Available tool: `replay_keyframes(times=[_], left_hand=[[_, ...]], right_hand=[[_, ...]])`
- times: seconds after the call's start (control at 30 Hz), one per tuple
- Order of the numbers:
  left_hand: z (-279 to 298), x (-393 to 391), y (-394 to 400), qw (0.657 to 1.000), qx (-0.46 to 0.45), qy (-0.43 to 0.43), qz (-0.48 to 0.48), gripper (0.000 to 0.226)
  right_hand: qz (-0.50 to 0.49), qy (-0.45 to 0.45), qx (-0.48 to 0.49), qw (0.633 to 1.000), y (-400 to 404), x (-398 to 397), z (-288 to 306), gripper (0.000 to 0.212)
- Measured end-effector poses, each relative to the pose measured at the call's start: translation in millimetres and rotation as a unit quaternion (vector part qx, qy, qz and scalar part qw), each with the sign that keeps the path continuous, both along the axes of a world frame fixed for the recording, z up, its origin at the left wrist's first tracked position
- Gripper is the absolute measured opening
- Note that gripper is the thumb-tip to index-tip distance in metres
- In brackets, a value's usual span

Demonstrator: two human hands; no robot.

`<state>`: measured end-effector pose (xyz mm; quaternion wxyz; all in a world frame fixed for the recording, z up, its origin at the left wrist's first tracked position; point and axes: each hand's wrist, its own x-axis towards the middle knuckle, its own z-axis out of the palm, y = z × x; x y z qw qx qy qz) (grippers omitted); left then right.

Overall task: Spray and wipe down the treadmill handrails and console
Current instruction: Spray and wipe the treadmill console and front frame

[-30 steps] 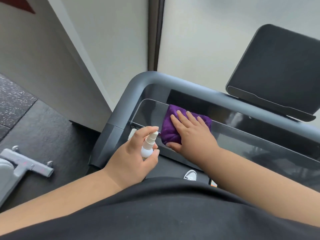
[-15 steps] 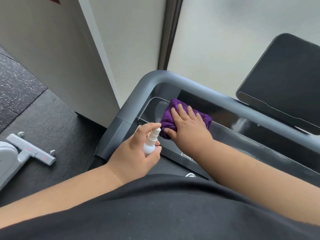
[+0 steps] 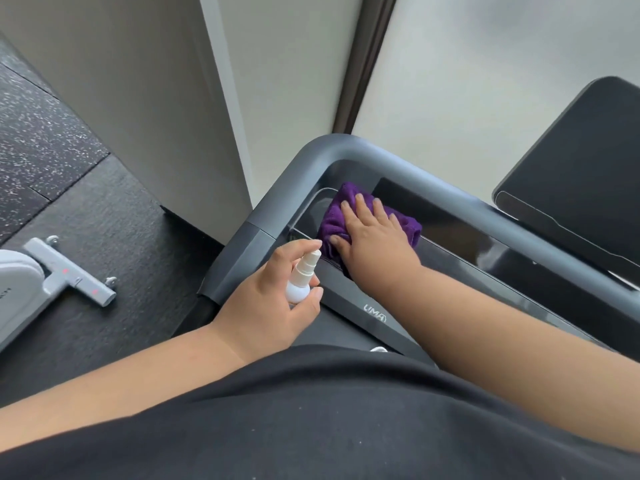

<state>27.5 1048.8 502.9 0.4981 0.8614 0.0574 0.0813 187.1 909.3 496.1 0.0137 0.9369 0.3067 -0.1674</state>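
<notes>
The right hand presses one purple cloth flat, fingers straight, at the left end of the glossy console, whose length runs away to the right, unwiped. The left hand, just beside, grips one small white spray bottle, nozzle toward the cloth. One grey handrail curves around that corner.

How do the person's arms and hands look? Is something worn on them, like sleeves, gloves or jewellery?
Both forearms are bare down to the hands: no sleeves reach them. The left hand and the right hand wear no gloves, and no rings, watch or bracelet show. The nails are short and unpainted. Below the arms lies a black garment.
</notes>
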Motion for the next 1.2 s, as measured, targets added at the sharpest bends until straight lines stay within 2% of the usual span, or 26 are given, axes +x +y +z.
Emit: replay_keyframes(times=[0.13,0.23,0.47,0.67,0.9,1.2], left_hand=[[-1.0,-4.8,3.9,1.000,-0.001,-0.002,0.020,0.063],[0.1,-6.0,7.3,0.999,-0.003,-0.003,0.037,0.060],[0.3,-13.1,10.1,0.999,-0.011,-0.003,0.044,0.057],[3.5,-17.2,13.9,0.998,-0.009,-0.014,0.053,0.060],[7.9,-23.1,10.3,0.999,-0.005,-0.003,0.037,0.056],[8.5,-25.8,6.3,0.998,0.038,-0.032,0.031,0.063]], right_hand=[[0.049,0.016,-0.002,0.999,-11.2,-38.3,-5.4,0.073],[0.063,0.015,0.003,0.998,-10.5,-22.0,-4.2,0.073],[0.015,-0.012,0.010,1.000,22.6,4.9,-0.9,0.069],[0.093,0.020,0.011,0.995,15.9,-31.8,-4.2,0.073],[0.034,0.005,0.014,0.999,34.2,-0.3,5.0,0.067],[0.131,-0.003,-0.013,0.991,20.7,-36.3,-7.9,0.073]])
